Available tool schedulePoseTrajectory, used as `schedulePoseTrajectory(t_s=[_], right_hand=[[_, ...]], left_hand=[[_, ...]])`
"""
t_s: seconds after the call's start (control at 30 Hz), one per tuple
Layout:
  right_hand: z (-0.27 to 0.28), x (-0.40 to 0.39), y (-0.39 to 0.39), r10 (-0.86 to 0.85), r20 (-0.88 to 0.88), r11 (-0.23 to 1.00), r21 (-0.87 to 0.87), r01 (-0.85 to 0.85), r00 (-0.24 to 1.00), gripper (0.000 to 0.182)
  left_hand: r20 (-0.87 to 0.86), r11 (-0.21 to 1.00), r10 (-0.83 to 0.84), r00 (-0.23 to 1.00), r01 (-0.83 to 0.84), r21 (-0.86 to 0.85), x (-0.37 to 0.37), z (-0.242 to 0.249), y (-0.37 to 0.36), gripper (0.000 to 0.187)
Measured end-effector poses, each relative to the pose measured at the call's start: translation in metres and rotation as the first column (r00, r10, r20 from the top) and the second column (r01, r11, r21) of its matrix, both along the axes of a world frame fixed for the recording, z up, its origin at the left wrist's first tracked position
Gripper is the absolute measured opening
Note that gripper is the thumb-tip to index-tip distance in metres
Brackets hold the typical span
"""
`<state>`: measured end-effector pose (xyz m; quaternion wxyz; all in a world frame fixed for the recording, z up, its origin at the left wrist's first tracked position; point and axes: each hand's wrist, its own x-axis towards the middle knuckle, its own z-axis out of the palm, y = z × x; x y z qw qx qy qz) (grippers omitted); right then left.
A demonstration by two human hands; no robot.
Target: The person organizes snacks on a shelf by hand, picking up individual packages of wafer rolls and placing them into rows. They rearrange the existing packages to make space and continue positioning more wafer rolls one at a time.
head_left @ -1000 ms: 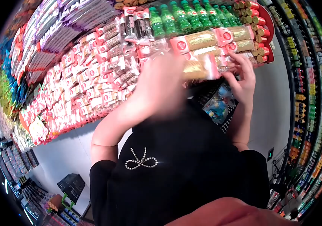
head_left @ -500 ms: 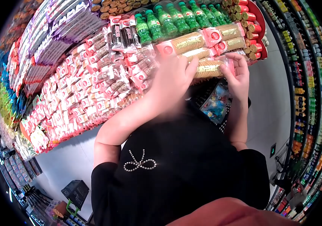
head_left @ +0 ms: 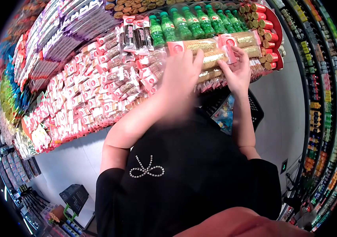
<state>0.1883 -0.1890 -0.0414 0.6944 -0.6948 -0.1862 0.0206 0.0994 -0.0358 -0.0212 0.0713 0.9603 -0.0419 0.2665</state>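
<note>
A long clear packet of round biscuits (head_left: 213, 58) with pink ends lies in the front rows of the display. My right hand (head_left: 237, 75) pinches its right end between thumb and fingers. At the packet's left end is my left hand (head_left: 181, 73), its wrist smeared by motion and its fingers curled over the wrapper; their grip is partly hidden. Just behind lies another biscuit packet (head_left: 202, 44), and a further packet (head_left: 208, 74) shows below, nearer my body.
Green bottles (head_left: 182, 23) stand behind the packets. Small wrapped snacks (head_left: 83, 91) cover the display to the left, with dark-filled packets (head_left: 135, 33) above them. Red-capped rolls (head_left: 269, 37) are stacked at right. A black basket (head_left: 255, 110) with a blue bag (head_left: 227, 114) is below my right arm.
Both hands have moved up and away from my body with the biscuit packet, which now sits higher against the other packets. More of the black basket shows.
</note>
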Motion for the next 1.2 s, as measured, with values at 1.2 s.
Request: schedulePoseTrajectory(t_s=[1.2], right_hand=[[-0.004,-0.011,-0.006,0.008,0.562,0.874,-0.406,0.267,0.827,0.046]], left_hand=[[-0.067,0.983,0.088,0.994,-0.076,0.167,-0.014,-0.002,0.001,0.057]])
